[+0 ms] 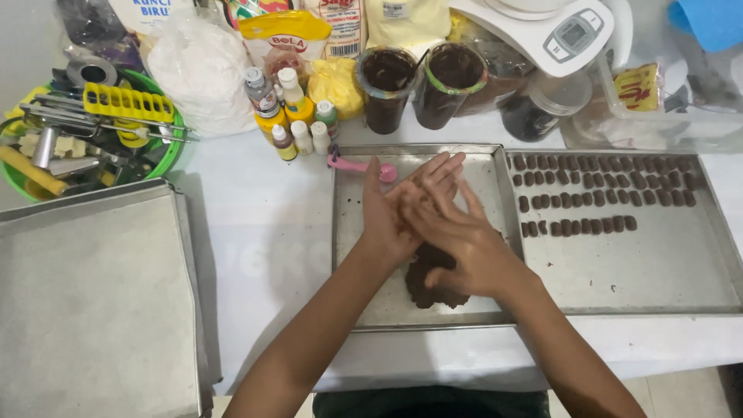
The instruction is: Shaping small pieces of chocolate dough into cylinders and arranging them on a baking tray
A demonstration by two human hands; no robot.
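A big white surface [263, 232] holds everything. On the left lies a large grey tray [93, 310], flat and bare. In the middle sits a metal tray [352, 255], and touching its right side is a wider metal tray [658, 263] with three rows of little brown pieces [596, 182] along its top part.

Over the middle tray are the two hands. The left hand [395, 205] is open flat, palm turned inward, fingers straight. The right hand [457, 240] lies across it, fingers spread out, pressed against the left palm. Brown dough bits show between the palms, but how much is in there is hidden.

A dark brown dough lump [429, 282] rests on the middle tray, right under the hands.

A pink spoon [360, 166] lies at the tray's top edge. Behind it stand small bottles [294, 116] and two dark cups [418, 81].
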